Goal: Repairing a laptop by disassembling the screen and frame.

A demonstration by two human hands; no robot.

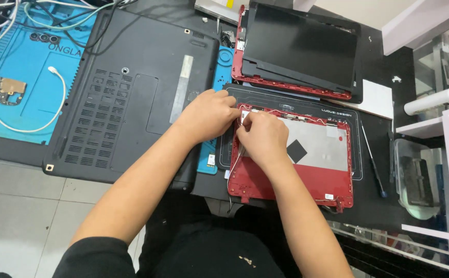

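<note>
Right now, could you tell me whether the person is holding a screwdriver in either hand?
No, both hands, left and right, pinch at the red lid's top-left corner; the screwdriver lies apart.

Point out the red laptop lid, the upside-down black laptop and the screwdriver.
red laptop lid (265,185): head view, bare lower-left corner.
black laptop (126,103): head view, middle of its underside.
screwdriver (373,159): head view, mid-shaft, right of the lid.
</note>
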